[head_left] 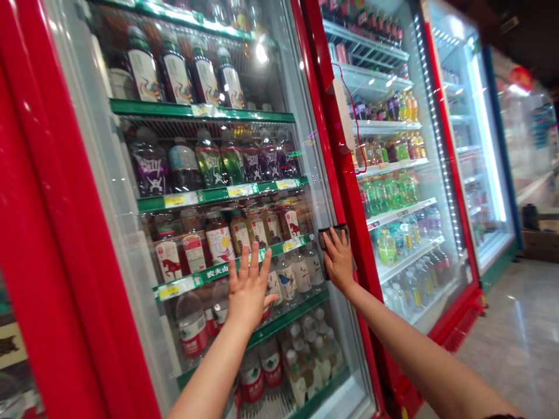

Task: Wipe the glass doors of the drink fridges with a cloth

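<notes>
My left hand (248,291) is spread with its fingers pointing up, in front of the glass door (312,192) of a red-framed drinks fridge. Whether its palm touches the glass I cannot tell. My right hand (339,256) presses a dark grey cloth (324,237) flat near the right edge of that door, its fingers laid over the cloth. Behind the glass, rows of bottles stand on green-edged shelves, among them dark bottles with white labels (177,73) and purple bottles (149,163).
A second drinks fridge with a red frame (449,139) stands to the right, and another lit cooler (489,145) beyond it. A white box (343,116) with a red cord is on the frame between doors. Tiled floor (515,326) shows at lower right.
</notes>
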Tool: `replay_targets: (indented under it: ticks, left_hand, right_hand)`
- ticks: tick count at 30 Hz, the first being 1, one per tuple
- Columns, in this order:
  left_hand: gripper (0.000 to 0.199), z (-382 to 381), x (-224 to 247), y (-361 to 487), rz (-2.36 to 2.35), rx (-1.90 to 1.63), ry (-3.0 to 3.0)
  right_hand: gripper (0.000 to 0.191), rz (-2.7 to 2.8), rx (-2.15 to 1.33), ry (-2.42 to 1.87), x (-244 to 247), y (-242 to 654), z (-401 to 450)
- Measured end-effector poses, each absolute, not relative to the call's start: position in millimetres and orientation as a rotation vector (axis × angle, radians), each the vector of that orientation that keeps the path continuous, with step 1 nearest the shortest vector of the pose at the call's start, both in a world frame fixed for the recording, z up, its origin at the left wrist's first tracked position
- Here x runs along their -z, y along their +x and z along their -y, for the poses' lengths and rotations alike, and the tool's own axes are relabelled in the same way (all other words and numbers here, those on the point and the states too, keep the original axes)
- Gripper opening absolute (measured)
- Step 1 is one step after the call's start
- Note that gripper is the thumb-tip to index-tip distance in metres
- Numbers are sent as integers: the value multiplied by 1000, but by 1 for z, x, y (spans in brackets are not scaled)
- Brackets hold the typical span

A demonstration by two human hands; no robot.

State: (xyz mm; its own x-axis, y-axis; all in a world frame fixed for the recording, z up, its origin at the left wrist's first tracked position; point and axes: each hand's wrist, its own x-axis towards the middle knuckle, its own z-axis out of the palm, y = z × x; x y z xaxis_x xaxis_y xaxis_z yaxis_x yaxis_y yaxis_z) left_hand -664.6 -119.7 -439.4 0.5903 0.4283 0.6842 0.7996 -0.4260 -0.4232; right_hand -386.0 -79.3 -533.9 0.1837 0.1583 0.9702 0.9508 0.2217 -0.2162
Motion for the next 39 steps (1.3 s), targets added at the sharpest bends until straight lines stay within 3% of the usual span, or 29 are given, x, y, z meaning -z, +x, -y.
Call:
replay_targets:
  ticks: [4, 10, 17, 21, 25, 32, 39]
  left_hand:
    - [139, 121, 440, -664, 969, 629, -2077]
    - [136, 124, 438, -661, 1035, 583, -2091]
    - [134, 125, 440, -662, 1033, 583, -2074]
    - [134, 127, 441, -663, 1038, 581, -2074]
    - [134, 130, 442, -663, 1037, 556, -2081]
    - [124, 139, 440, -674, 990, 541, -2118]
    - [119, 164, 458, -740, 1054, 575, -2039]
  right_hand:
    - [65, 1260, 798, -1280, 511, -434, 83]
    - [65, 1706, 868, -1139, 565, -406, 107]
    - [75, 1219, 774, -1306, 511, -437, 81]
    - [71, 1542, 850, -1246, 543, -464, 101]
    - [69, 1641, 868, -1185, 572, -434, 112]
    - [77, 1245, 763, -1280, 517, -476, 95]
    - [67, 1732, 805, -1076, 562, -454, 121]
